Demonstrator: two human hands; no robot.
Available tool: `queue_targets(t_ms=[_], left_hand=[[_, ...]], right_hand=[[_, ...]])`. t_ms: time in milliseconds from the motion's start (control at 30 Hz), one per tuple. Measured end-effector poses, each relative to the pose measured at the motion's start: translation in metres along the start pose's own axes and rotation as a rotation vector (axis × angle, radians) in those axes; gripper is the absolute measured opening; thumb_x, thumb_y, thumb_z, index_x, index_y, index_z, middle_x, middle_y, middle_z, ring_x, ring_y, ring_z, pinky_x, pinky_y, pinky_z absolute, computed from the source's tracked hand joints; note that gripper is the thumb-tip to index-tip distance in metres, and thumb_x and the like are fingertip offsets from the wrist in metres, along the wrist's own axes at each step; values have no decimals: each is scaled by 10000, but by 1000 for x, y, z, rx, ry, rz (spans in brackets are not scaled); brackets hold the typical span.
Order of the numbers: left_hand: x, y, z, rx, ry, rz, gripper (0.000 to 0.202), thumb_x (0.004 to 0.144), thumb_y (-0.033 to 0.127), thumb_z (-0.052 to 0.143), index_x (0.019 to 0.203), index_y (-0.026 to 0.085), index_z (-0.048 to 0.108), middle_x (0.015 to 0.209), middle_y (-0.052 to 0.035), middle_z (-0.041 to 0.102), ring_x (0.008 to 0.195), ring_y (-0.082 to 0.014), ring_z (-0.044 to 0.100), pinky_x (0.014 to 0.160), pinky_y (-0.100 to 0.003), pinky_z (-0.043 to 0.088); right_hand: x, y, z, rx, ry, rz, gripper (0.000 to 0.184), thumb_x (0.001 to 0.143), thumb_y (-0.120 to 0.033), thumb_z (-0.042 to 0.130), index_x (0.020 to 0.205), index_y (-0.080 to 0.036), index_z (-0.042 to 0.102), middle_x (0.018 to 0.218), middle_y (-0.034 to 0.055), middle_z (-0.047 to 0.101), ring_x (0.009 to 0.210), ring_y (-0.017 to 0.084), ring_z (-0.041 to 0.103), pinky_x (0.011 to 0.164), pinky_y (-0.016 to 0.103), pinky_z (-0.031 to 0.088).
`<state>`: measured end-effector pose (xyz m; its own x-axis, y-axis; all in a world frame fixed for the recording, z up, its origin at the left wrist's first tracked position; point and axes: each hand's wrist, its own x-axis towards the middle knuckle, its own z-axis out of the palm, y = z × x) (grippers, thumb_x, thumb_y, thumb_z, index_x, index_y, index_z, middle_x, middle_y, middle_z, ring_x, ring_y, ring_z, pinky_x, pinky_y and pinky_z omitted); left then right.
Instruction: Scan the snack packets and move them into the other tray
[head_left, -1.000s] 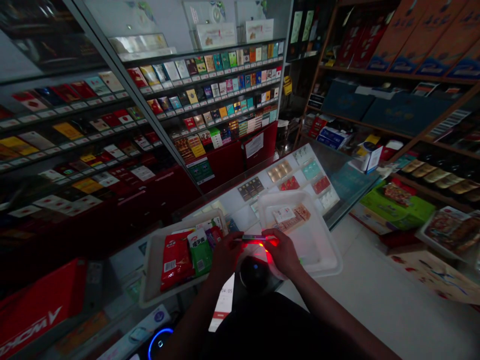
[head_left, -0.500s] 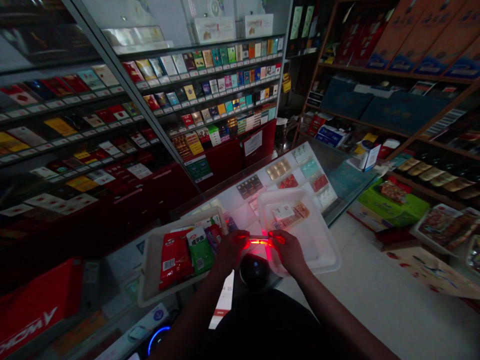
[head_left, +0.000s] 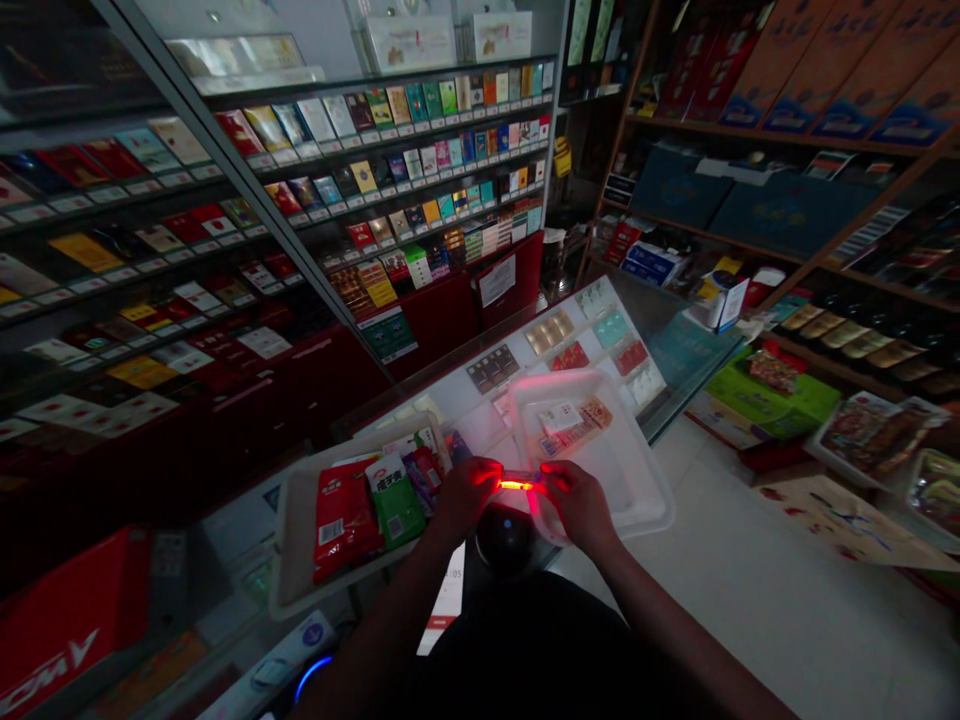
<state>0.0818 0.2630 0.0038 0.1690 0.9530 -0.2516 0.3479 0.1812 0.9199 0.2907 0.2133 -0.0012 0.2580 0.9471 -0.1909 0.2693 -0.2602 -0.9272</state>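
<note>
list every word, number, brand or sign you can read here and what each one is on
"05": on the lit screen; what precedes it is partly hidden.
Green packet: Chinese characters, too blurred to quote.
Red box, lower left: large white lettering, too unclear to quote.
Cigarette packs: print too small.
Slim item held by the left hand and right hand: nothing readable.

Packets [head_left: 395, 510] in the left tray [head_left: 285, 565], another tray [head_left: 634, 490] to its right, both on the counter [head_left: 480, 412], display cabinet [head_left: 446, 305] behind.
</note>
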Motion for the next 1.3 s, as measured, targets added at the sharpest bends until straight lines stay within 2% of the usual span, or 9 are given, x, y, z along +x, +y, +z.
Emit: queue_targets(t_ms=[167, 300, 500, 667, 867, 1033, 1167, 1300], left_hand=[[-3, 5, 0, -122, 31, -44, 222, 706, 227, 688, 912, 161, 738, 917, -76, 753, 885, -219, 693, 846, -353, 518], [-8, 8, -8, -181, 94, -74, 246, 701, 264, 709, 923, 163, 736, 899, -72, 752, 844, -210, 692, 816, -345, 524], [-19, 9, -37, -258, 245, -105, 278, 714, 307, 681, 945, 158, 728, 846, -53, 739, 768, -185, 675, 739, -309, 524], [-29, 8, -64, -354, 369, -133, 323, 696, 344, 686, 957, 155, 721, 931, -66, 748, 818, -203, 687, 750, -325, 545], [-43, -2, -92, -225, 482, -159, 351, 692, 370, 685, 958, 146, 728, 924, -73, 742, 852, -216, 679, 769, -323, 527], [-50, -19, -104, -168, 526, -170, 335, 700, 375, 675, 945, 151, 725, 899, -66, 737, 828, -215, 674, 756, -321, 517], [-52, -27, -108, -73, 534, -179, 366, 726, 397, 659, 996, 157, 721, 941, -78, 746, 846, -226, 681, 753, -328, 516], [-53, -24, -109, 41, 514, -168, 360, 742, 427, 633, 966, 161, 728, 938, -77, 751, 878, -242, 690, 793, -351, 523]], right_hand=[[3, -2, 4, 65, -21, 16, 276, 757, -339, 663, 985, -193, 718, 894, 48, 748, 826, 217, 679, 803, 342, 511], [6, -15, 13, 105, -62, -14, 252, 744, -328, 673, 953, -192, 704, 867, 43, 737, 810, 210, 673, 782, 330, 512], [9, -43, 37, -12, -184, -166, 212, 760, -252, 657, 960, -206, 714, 961, 49, 730, 882, 209, 668, 793, 319, 510], [8, -70, 66, -208, -340, -305, 188, 732, -172, 658, 904, -210, 723, 923, 46, 711, 839, 199, 638, 723, 286, 468], [1, -88, 103, -412, -523, -466, 204, 747, -213, 683, 948, -187, 706, 957, 68, 687, 884, 216, 622, 771, 297, 439], [-7, -90, 127, -545, -632, -555, 321, 794, -218, 633, 1113, -186, 653, 1110, 110, 666, 1004, 245, 607, 844, 328, 441], [-13, -93, 137, -615, -664, -571, 369, 819, -199, 591, 1185, -159, 609, 1196, 153, 638, 1055, 266, 604, 855, 354, 454], [-13, -101, 136, -677, -673, -569, 297, 856, -227, 562, 1141, -172, 622, 1132, 128, 664, 1039, 258, 622, 857, 350, 464]])
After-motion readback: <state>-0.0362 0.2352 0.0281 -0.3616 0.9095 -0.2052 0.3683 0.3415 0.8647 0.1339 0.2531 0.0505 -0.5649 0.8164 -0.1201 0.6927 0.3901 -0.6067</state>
